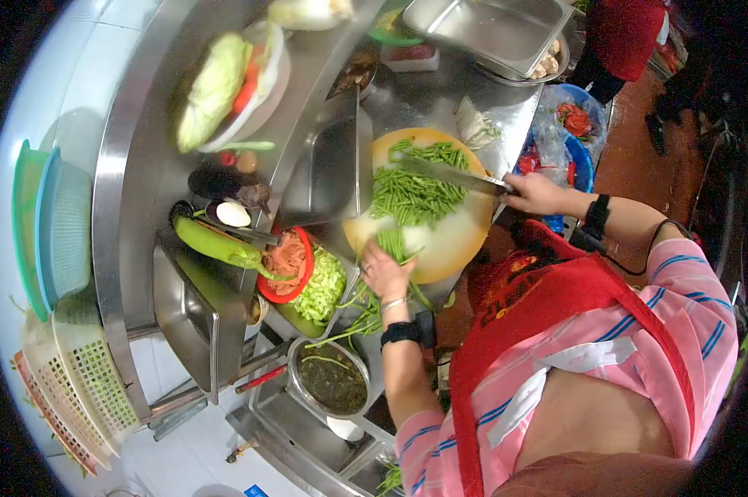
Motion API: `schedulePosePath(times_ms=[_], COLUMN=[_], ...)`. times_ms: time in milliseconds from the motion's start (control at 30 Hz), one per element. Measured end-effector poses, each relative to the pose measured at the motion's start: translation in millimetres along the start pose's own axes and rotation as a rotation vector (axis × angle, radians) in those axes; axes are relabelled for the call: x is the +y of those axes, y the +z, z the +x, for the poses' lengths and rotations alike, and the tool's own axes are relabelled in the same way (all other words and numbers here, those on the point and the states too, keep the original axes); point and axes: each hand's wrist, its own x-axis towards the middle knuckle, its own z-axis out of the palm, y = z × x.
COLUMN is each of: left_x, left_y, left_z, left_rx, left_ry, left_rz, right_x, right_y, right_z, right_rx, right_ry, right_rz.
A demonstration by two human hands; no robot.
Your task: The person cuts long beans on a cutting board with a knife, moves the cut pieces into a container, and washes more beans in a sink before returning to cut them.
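Observation:
My right hand (535, 193) is closed round the handle of a kitchen knife (448, 171), whose broad blade lies across cut green beans (419, 199). Under the beans is a round, yellowish cutting board (457, 240). At the board's near left edge, my left hand (384, 272) holds a bunch of uncut green beans (393, 243). Their long ends trail out below that hand. Close by on the left are a container of chopped pale-green vegetable (320, 288) and a red-rimmed bowl (309, 258) of sliced pinkish food.
Steel pans (341, 166) stand left of the board, with a larger tray (494, 33) at the far side. A white bowl (274, 91) of vegetables sits on the shelf. A pot (331, 377) of dark liquid is near my left forearm. Another person (626, 37) stands at upper right.

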Motion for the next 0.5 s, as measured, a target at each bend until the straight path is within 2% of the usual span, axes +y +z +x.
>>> schedulePosePath(times_ms=[67,167,200,300,400,467,500], left_x=[7.2,19.1,33.0,72.6,118.6,146.7,154.0], left_y=[-11.5,-10.0,-15.1,-3.6,11.9,15.7,16.8], left_z=[-0.7,2.6,5.4,22.8,41.6,51.5,54.9], left_rx=[-0.006,0.008,0.028,0.073,0.106,0.108,0.104], left_ry=[0.007,0.058,0.114,0.202,0.189,-0.143,-0.145], left_rz=[-0.017,-0.025,-0.087,-0.198,-0.374,-0.321,-0.32], right_x=[37.0,46.9,52.7,52.5,51.9,58.3,62.0], right_y=[-0.1,-15.9,-12.5,-8.2,6.6,21.1,28.5], right_z=[-4.4,-11.2,-12.1,-17.4,-20.4,-16.6,-16.2], right_rx=[0.145,0.046,0.046,-0.106,-0.114,-0.139,-0.173], right_ry=[-0.018,0.158,0.16,0.413,0.382,0.334,0.345], right_rz=[0.109,0.501,0.503,0.773,0.854,0.846,0.859])
